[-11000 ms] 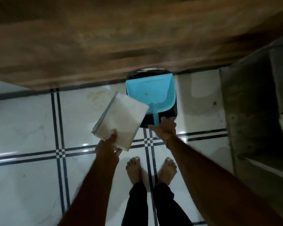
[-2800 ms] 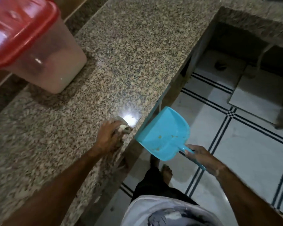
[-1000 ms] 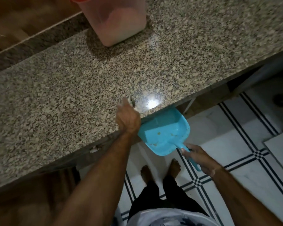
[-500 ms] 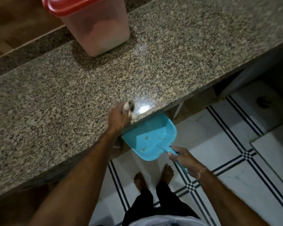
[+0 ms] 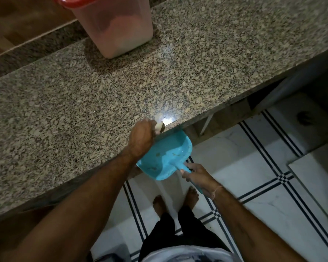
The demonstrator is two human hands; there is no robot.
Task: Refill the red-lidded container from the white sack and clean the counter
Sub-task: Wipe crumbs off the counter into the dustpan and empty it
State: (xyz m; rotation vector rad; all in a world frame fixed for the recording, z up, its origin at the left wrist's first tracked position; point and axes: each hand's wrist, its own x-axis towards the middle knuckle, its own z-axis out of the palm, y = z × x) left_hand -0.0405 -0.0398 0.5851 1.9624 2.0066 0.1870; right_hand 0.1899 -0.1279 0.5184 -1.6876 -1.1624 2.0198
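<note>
Crumbs in dustpan | red-lidded container: pale fill, perhaps flour

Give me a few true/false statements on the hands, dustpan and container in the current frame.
1. The right hand grips the handle of the blue dustpan. True.
2. The dustpan rests on top of the counter. False: it is held just below the counter's front edge.
3. The left hand holds a wadded cloth at the counter edge. True.
4. The red-lidded container lies on the floor. False: it stands upright on the counter.
5. The dustpan is clean. False: a few crumbs lie in it.
</note>
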